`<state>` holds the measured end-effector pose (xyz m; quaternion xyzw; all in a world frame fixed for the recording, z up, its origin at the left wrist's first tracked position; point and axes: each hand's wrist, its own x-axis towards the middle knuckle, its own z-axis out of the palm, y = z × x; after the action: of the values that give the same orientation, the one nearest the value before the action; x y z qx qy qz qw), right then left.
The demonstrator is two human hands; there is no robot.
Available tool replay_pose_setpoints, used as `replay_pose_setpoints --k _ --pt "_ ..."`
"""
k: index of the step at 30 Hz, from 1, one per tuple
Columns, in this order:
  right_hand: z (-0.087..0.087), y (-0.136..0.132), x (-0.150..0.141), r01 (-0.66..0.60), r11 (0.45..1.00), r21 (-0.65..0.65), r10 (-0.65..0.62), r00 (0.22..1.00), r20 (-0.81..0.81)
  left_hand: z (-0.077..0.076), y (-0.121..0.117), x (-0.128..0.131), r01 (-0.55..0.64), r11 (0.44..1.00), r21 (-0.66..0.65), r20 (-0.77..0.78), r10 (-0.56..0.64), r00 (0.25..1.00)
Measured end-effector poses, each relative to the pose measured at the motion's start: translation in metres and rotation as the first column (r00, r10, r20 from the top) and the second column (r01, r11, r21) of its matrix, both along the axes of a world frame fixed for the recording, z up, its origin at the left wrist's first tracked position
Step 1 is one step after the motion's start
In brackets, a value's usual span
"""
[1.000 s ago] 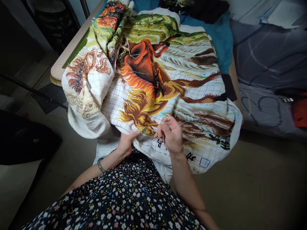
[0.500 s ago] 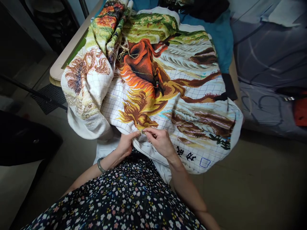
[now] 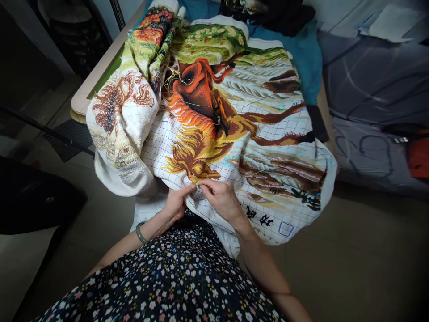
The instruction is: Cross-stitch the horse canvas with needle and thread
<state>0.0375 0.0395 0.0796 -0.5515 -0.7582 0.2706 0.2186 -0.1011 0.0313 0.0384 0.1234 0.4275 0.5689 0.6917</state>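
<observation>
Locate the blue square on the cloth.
Head view, lower right of centre: the blue square sits on the near right part of the cloth, just right of the black characters.

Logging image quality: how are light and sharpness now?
Head view, centre: embroidered cloth brightly lit, grid lines legible; head view, lower right: floor in shadow; head view, right edge: red item soft; head view, at the right hand: fine detail too small to tell.

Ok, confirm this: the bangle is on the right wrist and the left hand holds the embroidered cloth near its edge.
Wrong wrist: the head view shows the bangle on the left one. The left hand does hold the embroidered cloth near its edge.
</observation>
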Motion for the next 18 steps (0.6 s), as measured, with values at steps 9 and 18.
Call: replay_pose_setpoints --k 9,18 --pt "0.024 0.001 -0.026 0.009 0.992 -0.128 0.054 0.874 0.482 -0.005 -0.002 0.001 -0.067 0.984 0.164 -0.125 0.089 0.988" --pt "0.027 0.0 -0.037 0.038 0.984 -0.173 0.064 0.833 0.55 -0.003 -0.002 0.002 -0.125 0.978 0.166 -0.212 0.159 0.964"
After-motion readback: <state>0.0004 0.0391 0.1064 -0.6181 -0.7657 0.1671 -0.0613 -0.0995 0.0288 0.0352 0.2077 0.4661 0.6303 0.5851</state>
